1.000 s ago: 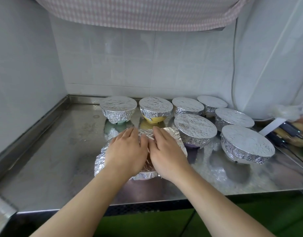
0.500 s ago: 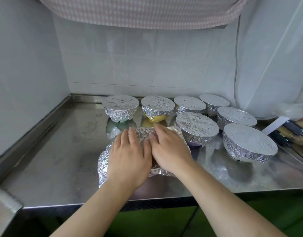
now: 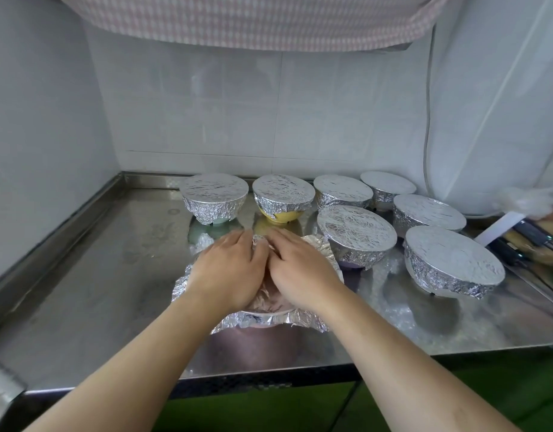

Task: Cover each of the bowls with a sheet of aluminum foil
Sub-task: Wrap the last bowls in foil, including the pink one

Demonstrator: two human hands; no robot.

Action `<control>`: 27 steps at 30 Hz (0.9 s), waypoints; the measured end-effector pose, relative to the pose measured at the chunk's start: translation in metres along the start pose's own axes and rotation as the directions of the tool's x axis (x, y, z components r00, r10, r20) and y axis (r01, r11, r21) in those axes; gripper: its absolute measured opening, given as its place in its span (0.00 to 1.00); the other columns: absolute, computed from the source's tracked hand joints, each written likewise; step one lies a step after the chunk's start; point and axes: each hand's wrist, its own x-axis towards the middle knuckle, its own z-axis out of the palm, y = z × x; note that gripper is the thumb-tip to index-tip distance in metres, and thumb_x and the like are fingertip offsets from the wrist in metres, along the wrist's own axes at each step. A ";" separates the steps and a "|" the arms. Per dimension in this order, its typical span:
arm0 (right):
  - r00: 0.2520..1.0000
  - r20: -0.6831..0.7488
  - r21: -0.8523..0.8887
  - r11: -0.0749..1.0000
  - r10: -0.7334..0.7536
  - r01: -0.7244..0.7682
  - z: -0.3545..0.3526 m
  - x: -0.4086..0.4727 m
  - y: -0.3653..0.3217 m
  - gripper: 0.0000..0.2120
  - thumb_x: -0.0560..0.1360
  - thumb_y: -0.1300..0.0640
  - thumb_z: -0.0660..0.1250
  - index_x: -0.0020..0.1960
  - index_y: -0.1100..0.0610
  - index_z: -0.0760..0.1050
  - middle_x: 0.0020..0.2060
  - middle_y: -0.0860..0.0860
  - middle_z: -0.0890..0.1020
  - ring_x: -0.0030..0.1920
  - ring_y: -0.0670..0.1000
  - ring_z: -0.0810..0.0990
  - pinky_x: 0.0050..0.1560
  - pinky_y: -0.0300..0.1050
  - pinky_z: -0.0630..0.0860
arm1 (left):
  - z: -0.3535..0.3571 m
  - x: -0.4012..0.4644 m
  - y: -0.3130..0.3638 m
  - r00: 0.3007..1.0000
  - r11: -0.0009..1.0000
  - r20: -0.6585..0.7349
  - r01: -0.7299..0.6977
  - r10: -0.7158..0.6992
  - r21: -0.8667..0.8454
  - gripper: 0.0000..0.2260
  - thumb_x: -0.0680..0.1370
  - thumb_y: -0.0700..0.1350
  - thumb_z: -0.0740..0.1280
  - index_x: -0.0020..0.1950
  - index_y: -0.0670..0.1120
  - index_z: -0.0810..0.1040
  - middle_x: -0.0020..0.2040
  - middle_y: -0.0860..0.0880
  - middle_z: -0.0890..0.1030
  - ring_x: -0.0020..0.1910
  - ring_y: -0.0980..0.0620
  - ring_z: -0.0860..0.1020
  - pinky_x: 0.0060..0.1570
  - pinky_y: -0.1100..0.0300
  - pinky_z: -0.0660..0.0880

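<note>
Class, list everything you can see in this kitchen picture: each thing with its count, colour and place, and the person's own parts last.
Foil-covered bowls: seven, silver foil, back and right of the counter.
Bowl being covered: one, loose silver foil over it, front centre.
Counter: one, steel.
Checked cloth: one, pinkish, overhead.
Cable: one, white, right wall.
Dark devices: several, far right.
Left hand: flat on the loose foil.
Right hand: flat beside it.

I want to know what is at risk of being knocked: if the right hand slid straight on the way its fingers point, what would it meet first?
The right hand points away and slightly left, so it would probably first meet the yellow bowl with its foil cover, though the depth between them is hard to judge.
</note>
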 end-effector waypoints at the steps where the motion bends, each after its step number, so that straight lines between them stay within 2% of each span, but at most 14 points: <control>1: 0.999 -0.039 0.066 0.997 0.033 -0.030 -0.001 -0.002 0.002 0.20 0.87 0.51 0.56 0.77 0.53 0.70 0.78 0.48 0.72 0.77 0.51 0.68 0.75 0.48 0.64 | 0.002 0.002 -0.001 1.000 1.000 0.006 -0.001 0.001 -0.001 0.17 0.80 0.47 0.49 0.52 0.40 0.74 0.49 0.39 0.77 0.51 0.34 0.78 0.46 0.41 0.79; 3: 0.992 -0.087 0.144 0.987 0.087 -0.074 0.000 -0.003 0.006 0.22 0.88 0.51 0.56 0.79 0.55 0.69 0.79 0.50 0.70 0.78 0.50 0.67 0.75 0.42 0.62 | 0.006 0.003 -0.001 0.999 0.999 -0.032 0.020 -0.022 -0.041 0.15 0.79 0.46 0.49 0.50 0.41 0.73 0.49 0.40 0.77 0.51 0.35 0.78 0.46 0.42 0.80; 5: 0.994 -0.061 0.132 0.988 0.092 -0.084 0.002 -0.003 0.008 0.21 0.88 0.51 0.56 0.78 0.57 0.71 0.77 0.52 0.73 0.77 0.51 0.68 0.73 0.40 0.62 | 0.006 0.005 -0.003 0.995 0.991 -0.072 0.058 -0.067 -0.121 0.12 0.78 0.45 0.50 0.46 0.42 0.71 0.46 0.41 0.77 0.49 0.36 0.78 0.41 0.46 0.78; 8: 0.994 -0.044 0.086 0.992 0.096 -0.092 0.007 0.000 0.011 0.17 0.88 0.50 0.54 0.68 0.57 0.77 0.65 0.53 0.80 0.68 0.56 0.75 0.65 0.49 0.69 | 0.007 -0.005 0.001 0.984 0.979 -0.126 0.104 -0.127 -0.177 0.07 0.78 0.41 0.54 0.44 0.42 0.69 0.46 0.41 0.75 0.48 0.36 0.76 0.38 0.48 0.75; 10: 0.993 -0.040 0.072 0.991 0.114 -0.111 0.009 0.001 0.012 0.14 0.87 0.50 0.54 0.59 0.55 0.76 0.57 0.52 0.80 0.63 0.56 0.76 0.60 0.51 0.69 | 0.004 -0.018 0.009 0.977 0.972 -0.164 0.102 -0.138 -0.211 0.11 0.80 0.41 0.54 0.47 0.39 0.74 0.52 0.37 0.78 0.54 0.32 0.77 0.47 0.42 0.79; 12: 0.993 -0.042 0.073 0.991 0.114 -0.111 0.009 0.003 0.011 0.12 0.87 0.50 0.55 0.56 0.54 0.75 0.56 0.50 0.80 0.62 0.55 0.76 0.62 0.53 0.70 | 0.000 -0.028 0.015 0.961 0.943 -0.194 0.130 -0.196 -0.307 0.18 0.82 0.45 0.53 0.58 0.36 0.78 0.62 0.35 0.79 0.63 0.31 0.77 0.62 0.38 0.77; 13: 0.993 -0.045 0.079 0.992 0.107 -0.103 0.009 0.005 0.011 0.12 0.87 0.49 0.55 0.57 0.53 0.75 0.57 0.50 0.80 0.62 0.55 0.76 0.63 0.53 0.70 | -0.001 -0.028 0.016 0.960 0.919 -0.171 0.146 -0.220 -0.365 0.18 0.82 0.45 0.53 0.58 0.36 0.78 0.61 0.34 0.80 0.62 0.30 0.77 0.62 0.38 0.77; 15: 0.993 -0.049 0.140 0.985 0.107 -0.099 0.008 0.001 0.011 0.14 0.87 0.49 0.56 0.65 0.52 0.75 0.64 0.50 0.78 0.67 0.54 0.74 0.66 0.51 0.69 | 0.002 -0.030 0.015 0.971 0.869 -0.116 0.132 -0.211 -0.478 0.13 0.79 0.40 0.53 0.46 0.37 0.74 0.48 0.33 0.78 0.49 0.29 0.78 0.50 0.37 0.80; 17: 0.989 -0.060 0.213 0.969 0.138 -0.122 0.005 -0.011 0.008 0.20 0.87 0.48 0.57 0.77 0.53 0.69 0.74 0.49 0.73 0.75 0.52 0.69 0.72 0.47 0.65 | 0.001 -0.029 0.014 0.977 0.872 -0.084 0.134 -0.196 -0.471 0.14 0.80 0.41 0.51 0.44 0.38 0.73 0.46 0.35 0.76 0.47 0.31 0.77 0.49 0.39 0.78; 20: 0.990 -0.043 0.188 0.974 0.133 -0.123 0.009 -0.022 0.009 0.26 0.88 0.47 0.55 0.84 0.55 0.61 0.82 0.49 0.64 0.82 0.49 0.59 0.79 0.42 0.54 | -0.002 -0.028 0.017 0.965 0.890 0.011 0.245 -0.260 -0.384 0.22 0.82 0.50 0.43 0.53 0.42 0.74 0.57 0.41 0.76 0.62 0.35 0.74 0.64 0.45 0.69; 22: 0.993 -0.014 0.106 0.988 0.115 -0.113 0.013 -0.023 0.013 0.30 0.88 0.44 0.48 0.84 0.58 0.59 0.83 0.51 0.62 0.83 0.50 0.57 0.83 0.45 0.52 | -0.001 -0.027 0.016 0.962 0.889 -0.065 0.218 -0.266 -0.403 0.20 0.84 0.54 0.48 0.59 0.42 0.73 0.63 0.44 0.76 0.68 0.42 0.70 0.68 0.53 0.64; 24: 0.995 -0.026 0.027 0.995 0.099 -0.098 0.015 -0.021 0.014 0.36 0.84 0.40 0.41 0.83 0.60 0.62 0.81 0.55 0.66 0.82 0.54 0.61 0.82 0.50 0.56 | -0.001 -0.034 0.015 0.963 0.884 -0.111 0.177 -0.247 -0.433 0.23 0.85 0.56 0.57 0.72 0.42 0.71 0.73 0.46 0.73 0.74 0.47 0.66 0.72 0.55 0.62; 25: 0.995 -0.041 0.027 0.995 0.095 -0.094 0.015 -0.020 0.013 0.36 0.83 0.40 0.42 0.82 0.61 0.63 0.80 0.56 0.67 0.81 0.54 0.62 0.81 0.51 0.58 | -0.002 -0.040 0.014 0.970 0.900 -0.143 0.121 -0.196 -0.418 0.27 0.84 0.58 0.57 0.76 0.41 0.69 0.76 0.45 0.70 0.76 0.47 0.64 0.75 0.54 0.61; 27: 0.995 -0.047 0.073 0.994 0.084 -0.080 0.011 -0.022 0.010 0.30 0.87 0.44 0.48 0.84 0.58 0.59 0.83 0.53 0.63 0.83 0.51 0.57 0.83 0.49 0.53 | 0.004 -0.053 0.006 0.979 0.944 -0.198 -0.012 -0.057 -0.330 0.32 0.83 0.62 0.53 0.78 0.40 0.67 0.77 0.44 0.69 0.78 0.46 0.64 0.78 0.51 0.62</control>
